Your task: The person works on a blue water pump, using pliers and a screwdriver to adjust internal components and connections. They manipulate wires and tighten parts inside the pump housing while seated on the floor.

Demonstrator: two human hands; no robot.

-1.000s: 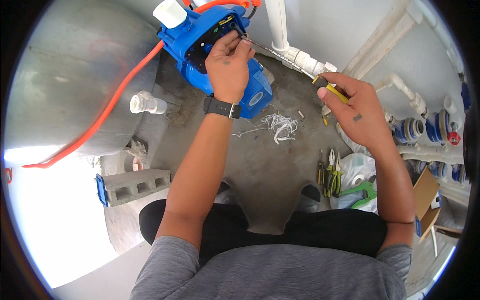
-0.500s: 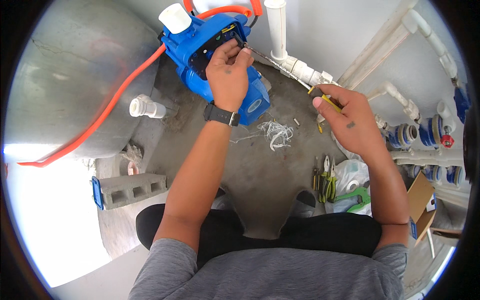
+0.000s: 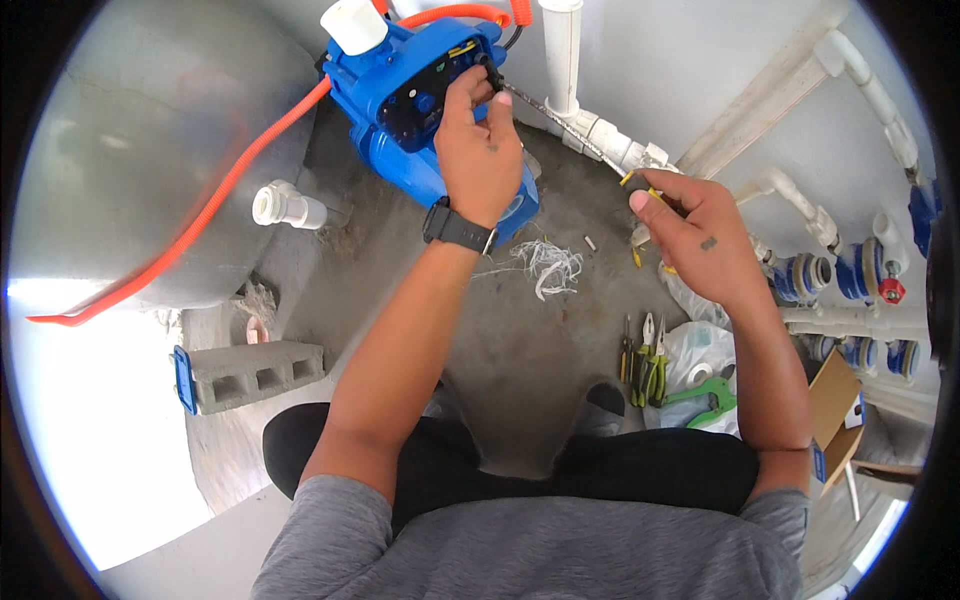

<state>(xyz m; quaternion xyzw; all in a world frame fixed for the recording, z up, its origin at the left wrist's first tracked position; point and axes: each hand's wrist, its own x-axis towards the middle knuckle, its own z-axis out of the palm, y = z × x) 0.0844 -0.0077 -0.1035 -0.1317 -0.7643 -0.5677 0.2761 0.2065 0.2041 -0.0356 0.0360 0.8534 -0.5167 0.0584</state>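
Your left hand (image 3: 480,150) pinched the stiff, thin cable (image 3: 560,118) at the blue pump box (image 3: 405,95), twelve o'clock, while your right hand (image 3: 700,235) gripped a light yellow-handled screwdriver (image 3: 640,185).

Grey short-sleeved shirt (image 3: 540,550), black trousers (image 3: 600,475), black wristwatch (image 3: 459,228), small mark on one of the hands (image 3: 700,240).

An open brown cardboard box (image 3: 835,405) with a blue label stands at the right edge.

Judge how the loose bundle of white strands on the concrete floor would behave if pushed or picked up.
The white strand bundle looks thin and tangled, so probably floppy and very light. Pushed, it would likely drag and snag on the rough concrete floor rather than roll. Lifted, loose ends might trail or separate.
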